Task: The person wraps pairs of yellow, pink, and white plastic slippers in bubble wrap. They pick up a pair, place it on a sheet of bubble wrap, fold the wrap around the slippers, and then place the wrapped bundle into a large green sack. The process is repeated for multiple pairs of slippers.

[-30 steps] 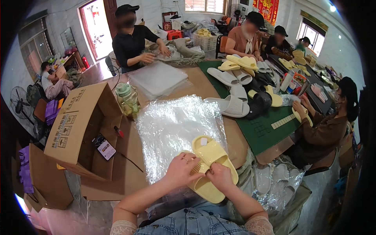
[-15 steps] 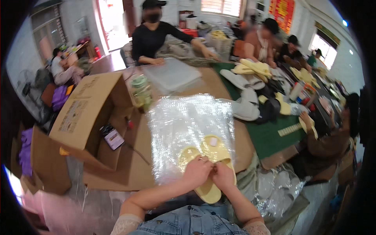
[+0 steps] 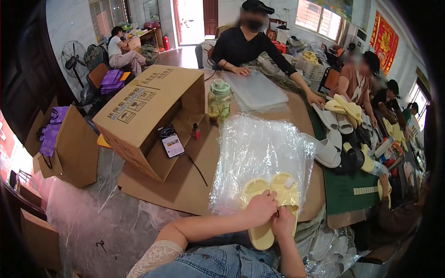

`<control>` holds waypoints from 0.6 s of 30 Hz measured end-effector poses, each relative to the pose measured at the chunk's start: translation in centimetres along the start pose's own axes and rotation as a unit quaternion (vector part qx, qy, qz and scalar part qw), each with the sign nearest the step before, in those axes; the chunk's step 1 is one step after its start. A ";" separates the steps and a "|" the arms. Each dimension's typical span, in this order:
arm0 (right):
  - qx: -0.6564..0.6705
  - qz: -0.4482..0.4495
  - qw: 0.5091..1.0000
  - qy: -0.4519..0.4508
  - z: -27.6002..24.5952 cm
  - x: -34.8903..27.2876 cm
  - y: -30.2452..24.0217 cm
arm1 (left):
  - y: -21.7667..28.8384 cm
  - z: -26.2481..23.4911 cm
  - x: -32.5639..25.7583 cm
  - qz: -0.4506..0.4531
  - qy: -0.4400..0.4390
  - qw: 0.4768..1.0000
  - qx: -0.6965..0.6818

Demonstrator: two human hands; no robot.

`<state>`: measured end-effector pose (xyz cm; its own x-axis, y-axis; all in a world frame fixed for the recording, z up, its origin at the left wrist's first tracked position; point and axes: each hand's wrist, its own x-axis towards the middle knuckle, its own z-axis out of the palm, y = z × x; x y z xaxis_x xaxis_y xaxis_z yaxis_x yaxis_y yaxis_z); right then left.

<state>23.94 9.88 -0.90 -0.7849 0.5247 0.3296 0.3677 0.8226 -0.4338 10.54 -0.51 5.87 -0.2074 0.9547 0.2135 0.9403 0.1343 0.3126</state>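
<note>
A pair of pale yellow slippers lies toes-away at the near edge of the table; the left slipper [image 3: 262,237] and the right slipper [image 3: 281,182] rest side by side on clear plastic bags [image 3: 259,143]. A small white label [image 3: 289,183] sits on the right slipper's toe. My left hand [image 3: 260,207] is closed over the left slipper's strap. Against the right slipper's strap, my right hand [image 3: 283,222] is closed too. Their fingertips meet between the two straps, on a tiny dark spot, and what they pinch is hidden.
An open cardboard box [image 3: 139,111] stands left, with a phone [image 3: 171,144] and a small red bottle [image 3: 196,131] at its opening. A lidded jar [image 3: 219,99] stands beyond. More slippers [image 3: 327,153] crowd the green mat [image 3: 345,185]. Across the table, a person [image 3: 250,46] touches flat plastic sheets [image 3: 255,90].
My view has swung left, so the scene sits further right. Both hands stay together at the slipper straps. The person across has reached an arm further toward the slipper pile.
</note>
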 end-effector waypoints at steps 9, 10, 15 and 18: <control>0.030 -0.002 0.999 0.024 -0.2 -0.2 -0.9 | 0.2 1.1 0.0 0.078 0.130 0.986 -0.066; 0.036 -0.004 0.999 0.031 -0.6 0.0 -1.3 | 0.3 0.8 0.3 0.101 0.146 0.981 -0.075; 0.016 -0.032 0.999 0.038 -0.3 0.4 -1.0 | 0.9 0.3 1.1 0.136 0.202 0.967 -0.080; 0.068 -0.002 0.997 0.031 -1.0 0.9 -0.5 | 0.4 -0.1 1.1 0.136 0.192 0.969 -0.072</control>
<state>23.51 10.16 0.49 -0.7526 0.5378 0.3799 0.2903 0.7889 -0.5417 10.67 0.59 6.28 -0.0677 0.7765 0.6265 0.9327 -0.1737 0.3161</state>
